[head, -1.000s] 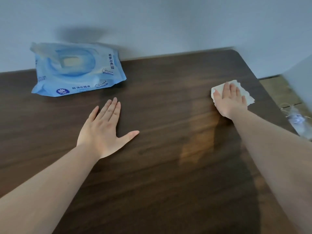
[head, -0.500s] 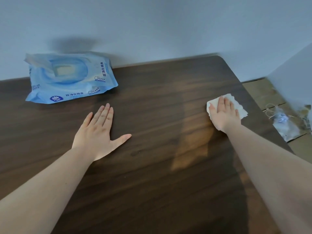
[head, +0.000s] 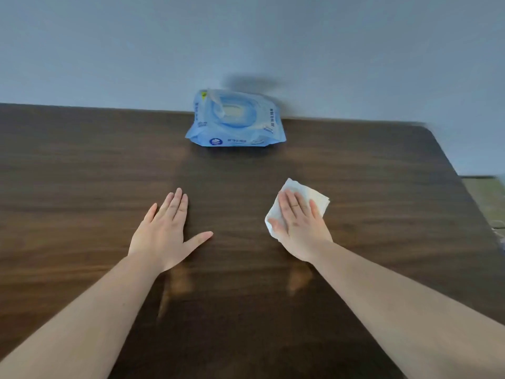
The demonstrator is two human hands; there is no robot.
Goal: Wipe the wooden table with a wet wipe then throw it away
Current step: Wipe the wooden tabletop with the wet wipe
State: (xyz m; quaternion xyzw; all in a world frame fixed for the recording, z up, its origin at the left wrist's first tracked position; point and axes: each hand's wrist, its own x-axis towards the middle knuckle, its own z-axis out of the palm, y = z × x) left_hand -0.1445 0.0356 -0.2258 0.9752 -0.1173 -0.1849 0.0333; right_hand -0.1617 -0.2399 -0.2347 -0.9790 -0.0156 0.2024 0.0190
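Note:
A dark wooden table [head: 82,173] fills the view. My right hand [head: 299,225] lies flat on a white wet wipe [head: 314,195] and presses it to the tabletop right of centre; the wipe's corners stick out beyond my fingers and thumb. My left hand [head: 165,231] rests palm down on the bare wood to the left, fingers together, thumb spread, holding nothing. A faint damp streak shows on the wood between and beyond the hands.
A blue pack of wet wipes [head: 235,121] lies at the table's far edge against the grey wall, its flap lifted. The table's right edge and rounded far corner [head: 426,129] are in view, with floor [head: 486,198] beyond.
My right hand has slid the wipe leftward from near the table's right edge toward the middle. The view has swung left, so the pack now sits in the centre. My left hand stays flat.

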